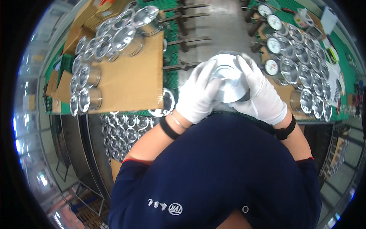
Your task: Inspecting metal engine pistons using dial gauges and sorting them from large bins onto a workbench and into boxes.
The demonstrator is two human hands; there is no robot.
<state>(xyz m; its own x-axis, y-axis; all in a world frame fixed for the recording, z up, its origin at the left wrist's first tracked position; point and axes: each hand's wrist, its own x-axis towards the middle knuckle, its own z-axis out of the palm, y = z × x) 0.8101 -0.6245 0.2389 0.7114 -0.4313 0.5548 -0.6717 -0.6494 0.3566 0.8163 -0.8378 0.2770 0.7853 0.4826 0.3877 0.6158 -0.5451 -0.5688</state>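
Note:
Before my chest, a round, silver metal part is held between both hands, its broad face with a stepped circular centre turned up. My left hand, in a white glove, grips its left side, with the thumb reaching onto the face. On the opposite side my right hand, also gloved in white, curls around the rim with its fingers at the top edge. The underside of the part and the fingertips beneath it are hidden. Some blur lies over the part.
Shiny flanged metal cylinders stand on a cardboard sheet at left. More cylinders fill the right side, beside white dial gauges. Metal bars jut toward the grey middle strip. Below left, many metal rings lie packed together.

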